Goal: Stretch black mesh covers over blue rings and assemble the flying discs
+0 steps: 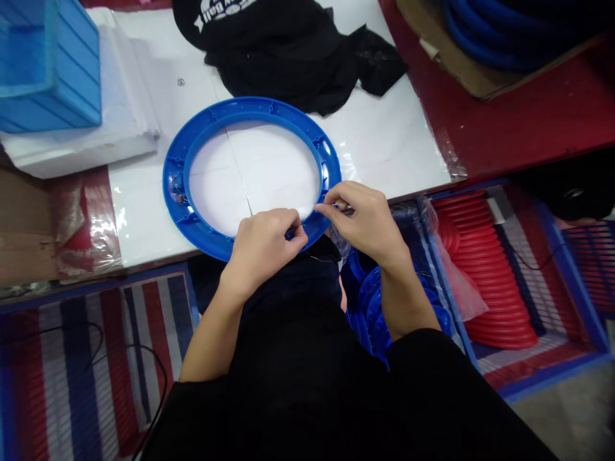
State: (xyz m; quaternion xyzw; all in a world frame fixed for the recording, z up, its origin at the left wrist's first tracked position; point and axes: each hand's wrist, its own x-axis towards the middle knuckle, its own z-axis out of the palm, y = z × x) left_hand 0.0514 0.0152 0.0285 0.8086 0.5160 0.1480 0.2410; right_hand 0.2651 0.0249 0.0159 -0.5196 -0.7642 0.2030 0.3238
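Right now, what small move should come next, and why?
Probably steady the blue ring with the left hand and use the right hand to lift what looks like a thin wire: it hangs below the near rim, and both hands are at that side.

We saw a worktable (394, 153) sheeted in white, bordered on the right by a deep red surface (523, 134); light glinted along its clear tape (450, 155), and grey floor (560, 419) showed at lower right.
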